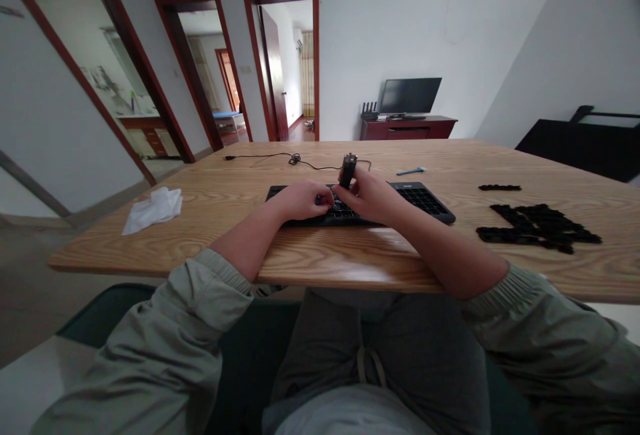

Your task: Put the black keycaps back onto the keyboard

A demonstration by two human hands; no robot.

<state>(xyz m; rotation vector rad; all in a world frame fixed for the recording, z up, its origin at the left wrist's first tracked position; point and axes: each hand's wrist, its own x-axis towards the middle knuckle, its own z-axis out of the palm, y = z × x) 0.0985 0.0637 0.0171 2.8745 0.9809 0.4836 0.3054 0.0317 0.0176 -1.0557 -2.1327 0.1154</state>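
A black keyboard [424, 200] lies near the table's front edge, its right part showing a grid of open key sockets. Over its middle, my right hand [367, 193] is closed around a short, thick black tool [349, 169] held upright. The tool's top end looks metallic; its lower end is hidden by my fingers. My left hand [306, 200] rests on the keyboard's left part with fingers curled together. Something small and dark shows at its fingertips, too small to name. A thin black cable [296, 159] with a knot runs behind the keyboard.
Black keycaps [537, 227] lie in rows and a pile at the right, with one separate row [500, 187] behind them. A blue brush [411, 171] lies behind the keyboard. Crumpled white tissue [154, 209] sits at the left of the wooden table [200, 188].
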